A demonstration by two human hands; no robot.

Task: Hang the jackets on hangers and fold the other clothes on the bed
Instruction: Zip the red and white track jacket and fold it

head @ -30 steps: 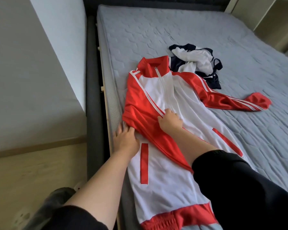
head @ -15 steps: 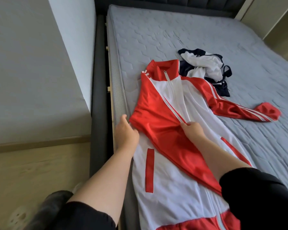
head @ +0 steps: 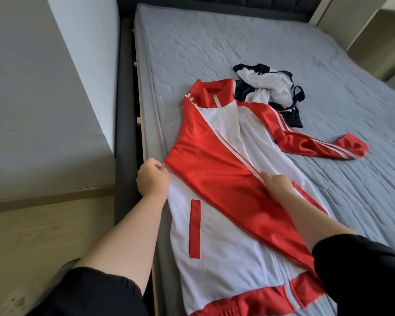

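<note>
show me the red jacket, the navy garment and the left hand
red jacket (head: pixel 226 247), head view, white front panel
navy garment (head: pixel 273 86), head view, its crumpled white part
left hand (head: pixel 152 179), head view, back of the hand

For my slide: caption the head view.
Left hand and right hand grip the red-and-white jacket, sleeve folded across; crumpled navy garment beyond.

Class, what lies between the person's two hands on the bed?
In the head view, the folded red sleeve of the jacket spans from left hand to right hand.
</note>
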